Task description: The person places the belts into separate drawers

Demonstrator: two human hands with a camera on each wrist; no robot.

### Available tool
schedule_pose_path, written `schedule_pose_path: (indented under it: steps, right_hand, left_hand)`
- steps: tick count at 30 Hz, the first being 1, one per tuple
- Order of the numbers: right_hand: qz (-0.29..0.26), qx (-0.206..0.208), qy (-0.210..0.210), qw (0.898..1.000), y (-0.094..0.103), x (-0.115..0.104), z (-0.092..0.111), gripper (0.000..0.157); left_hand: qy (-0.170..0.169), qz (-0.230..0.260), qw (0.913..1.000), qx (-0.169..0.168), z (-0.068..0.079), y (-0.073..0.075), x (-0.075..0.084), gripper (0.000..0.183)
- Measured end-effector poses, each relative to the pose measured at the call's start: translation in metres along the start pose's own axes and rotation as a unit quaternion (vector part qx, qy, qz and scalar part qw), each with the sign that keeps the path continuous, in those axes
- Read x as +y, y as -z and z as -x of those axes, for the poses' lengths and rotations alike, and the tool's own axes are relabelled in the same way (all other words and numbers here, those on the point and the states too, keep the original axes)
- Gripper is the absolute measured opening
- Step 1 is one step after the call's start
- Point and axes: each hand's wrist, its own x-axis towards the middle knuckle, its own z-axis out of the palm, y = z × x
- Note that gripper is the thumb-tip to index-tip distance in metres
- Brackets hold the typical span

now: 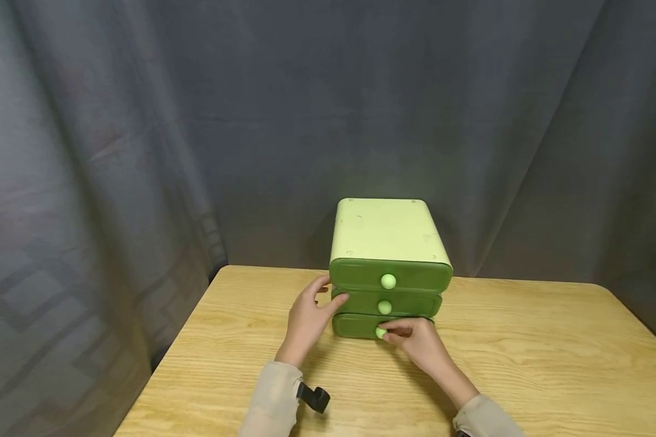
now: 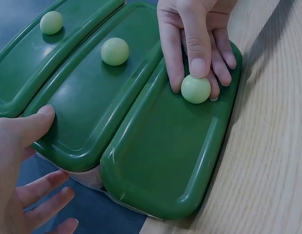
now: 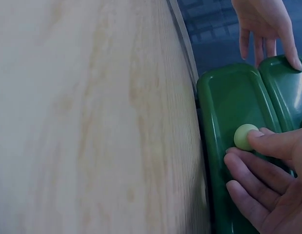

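A small drawer cabinet (image 1: 388, 227), pale green with three dark green fronts, stands on the table. Each front bears a round light green knob. My right hand (image 1: 420, 345) pinches the knob (image 2: 196, 90) of the bottom drawer (image 1: 354, 326) between thumb and fingers. At the cabinet's left, my left hand (image 1: 308, 318) rests its thumb on the edge of the middle drawer (image 2: 85, 112); its other fingers are spread beside the cabinet's side, clearly seen in the left wrist view. The top drawer (image 1: 361, 275) has neither hand on it.
The wooden table (image 1: 525, 352) extends to both sides and in front of the cabinet. Behind it hangs a dark grey curtain (image 1: 306, 121), which also covers the left side. A black strap with a camera (image 1: 314, 397) is on the left wrist.
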Motion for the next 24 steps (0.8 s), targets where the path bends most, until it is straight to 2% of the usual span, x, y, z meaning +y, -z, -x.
schedule_pose_path:
  steps: [9, 16, 24]
  right_hand:
    - [-0.004, 0.003, -0.02, 1.0, -0.0008, -0.0035, -0.0005, 0.013]
    - [-0.005, -0.001, -0.021, 1.0, -0.002, -0.0029, -0.0001, 0.013]
    - [-0.003, 0.003, -0.015, 1.0, 0.0005, -0.0061, 0.0009, 0.014]
  left_hand:
    - [-0.004, -0.005, 1.0, -0.003, 0.0003, 0.0022, 0.0013, 0.052]
    - [0.005, -0.006, 1.0, -0.002, 0.0024, 0.0022, 0.0012, 0.052]
    - [-0.002, -0.003, 1.0, -0.004, 0.0008, 0.0013, 0.0015, 0.051]
